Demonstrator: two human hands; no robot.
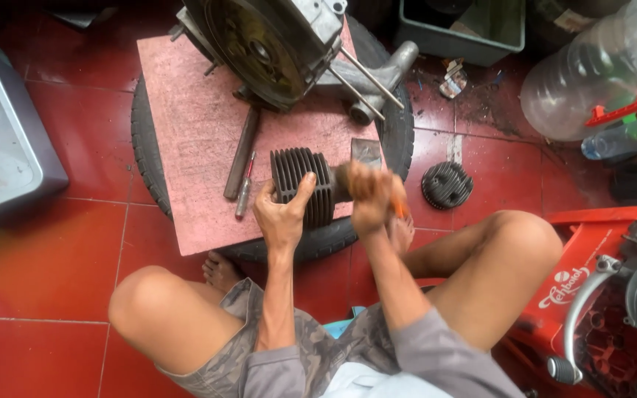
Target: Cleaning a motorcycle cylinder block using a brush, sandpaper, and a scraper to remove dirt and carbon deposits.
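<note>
On the pink board (193,140) laid over a tyre (145,147), my left hand (283,217) is clasping the finned cylinder (304,184) with fingers curled round it. My right hand (371,193), blurred, is fisting an orange-handled tool (401,210) just beside it. Grey tub (1,140) at left: contents unclear.

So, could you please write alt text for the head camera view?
A seated person's left hand steadies a dark finned engine cylinder on a pink board laid over a tyre, while the blurred right hand works at its end. An engine case stands behind.
</note>
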